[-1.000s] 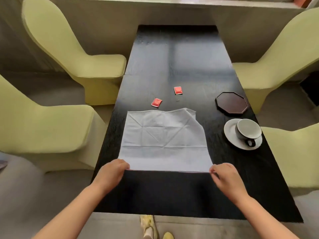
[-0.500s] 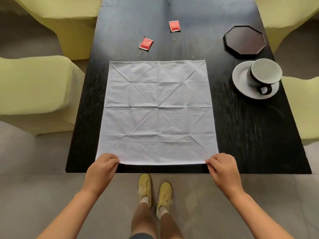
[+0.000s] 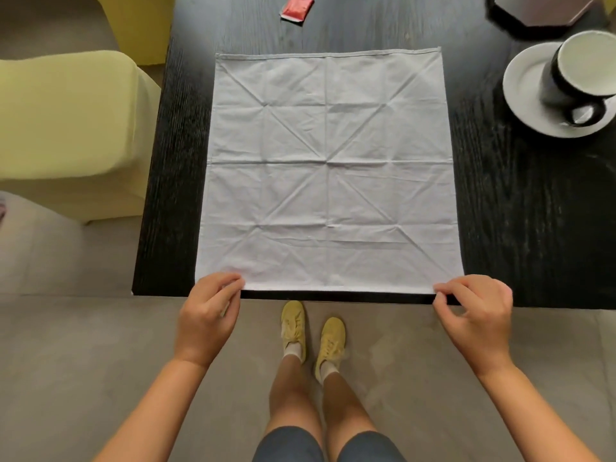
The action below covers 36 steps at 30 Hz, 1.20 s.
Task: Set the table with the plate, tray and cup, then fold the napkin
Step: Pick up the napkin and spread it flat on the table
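A white creased napkin (image 3: 328,168) lies spread flat and square on the black table (image 3: 520,228), its near edge along the table's front edge. My left hand (image 3: 208,315) pinches the napkin's near left corner. My right hand (image 3: 475,315) pinches its near right corner. At the right, a dark cup with a white inside (image 3: 581,73) stands on a white plate (image 3: 526,95), handle toward me. Behind it, at the top right, sits the dark octagonal tray (image 3: 540,10), partly cut off by the frame.
A red sachet (image 3: 296,6) lies on the table beyond the napkin. A yellow-green chair (image 3: 66,128) stands close to the table's left side. My legs and yellow shoes (image 3: 311,331) are on the grey floor just in front of the table.
The napkin went from half unfolded to fully spread and was drawn toward the table's front edge. My head tilted further down, so the table's far part left the view. Both hands kept their corners.
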Motion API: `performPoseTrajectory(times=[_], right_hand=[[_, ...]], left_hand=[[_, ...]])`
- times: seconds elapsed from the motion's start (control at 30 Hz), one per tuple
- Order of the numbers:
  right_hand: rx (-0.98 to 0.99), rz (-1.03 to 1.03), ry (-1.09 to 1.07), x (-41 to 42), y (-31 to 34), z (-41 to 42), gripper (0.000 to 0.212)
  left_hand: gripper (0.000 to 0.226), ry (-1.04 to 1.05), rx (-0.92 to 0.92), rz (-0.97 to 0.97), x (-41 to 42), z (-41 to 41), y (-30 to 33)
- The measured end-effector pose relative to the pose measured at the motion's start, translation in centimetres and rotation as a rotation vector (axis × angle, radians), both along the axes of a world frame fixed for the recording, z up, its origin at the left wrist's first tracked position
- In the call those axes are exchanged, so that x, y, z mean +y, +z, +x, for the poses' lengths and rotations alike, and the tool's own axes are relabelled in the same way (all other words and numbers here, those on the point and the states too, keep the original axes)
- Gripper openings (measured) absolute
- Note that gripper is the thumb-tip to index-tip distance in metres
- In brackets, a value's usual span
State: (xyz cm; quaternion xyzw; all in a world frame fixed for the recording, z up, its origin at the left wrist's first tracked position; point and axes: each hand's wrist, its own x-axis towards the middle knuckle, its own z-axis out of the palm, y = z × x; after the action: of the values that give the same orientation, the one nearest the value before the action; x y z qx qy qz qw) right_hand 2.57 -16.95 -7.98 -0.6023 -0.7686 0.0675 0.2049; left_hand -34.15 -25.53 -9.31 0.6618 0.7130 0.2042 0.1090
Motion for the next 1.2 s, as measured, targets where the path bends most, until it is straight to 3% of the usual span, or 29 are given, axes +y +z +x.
performPoseTrajectory(times=[0.13, 0.23, 0.37, 0.43, 0.63, 0.83, 1.03, 1.2], right_hand=[[0.082, 0.024, -0.156, 0.1, 0.3, -1.6, 0.030], [0.098, -0.022, -0.120, 0.7, 0.5, -6.3, 0.043], [-0.126, -0.358, 0.041, 1.5, -0.8, -13.4, 0.058], [-0.242, -0.409, 0.025, 1.8, -2.0, -14.7, 0.057], [-0.324, -0.377, 0.027, 3.4, -3.1, -11.2, 0.064], [-0.347, -0.403, -0.142, 6.5, -2.6, -4.3, 0.067], [-0.338, -0.410, -0.217, 6.8, -1.3, -5.5, 0.070], [-0.281, -0.321, 0.202, 7.2, -1.2, -13.9, 0.061]], left_hand=[[0.035, 0.084, -0.078, 0.069, 0.9, 1.4, 0.9], [0.045, 0.077, -0.089, 0.079, 4.2, 4.6, 1.4], [0.057, -0.002, 0.004, -0.197, 8.6, 9.8, 0.8], [0.055, -0.040, 0.100, -0.315, 9.4, 10.9, -0.6], [0.061, -0.048, 0.195, -0.313, 9.5, 8.3, -2.6], [0.072, 0.151, 0.187, -0.357, 9.4, 2.8, -2.8], [0.079, 0.356, 0.172, -0.344, 9.7, -0.2, -2.0], [0.063, -0.102, 0.218, -0.183, 13.2, 4.2, -1.5]])
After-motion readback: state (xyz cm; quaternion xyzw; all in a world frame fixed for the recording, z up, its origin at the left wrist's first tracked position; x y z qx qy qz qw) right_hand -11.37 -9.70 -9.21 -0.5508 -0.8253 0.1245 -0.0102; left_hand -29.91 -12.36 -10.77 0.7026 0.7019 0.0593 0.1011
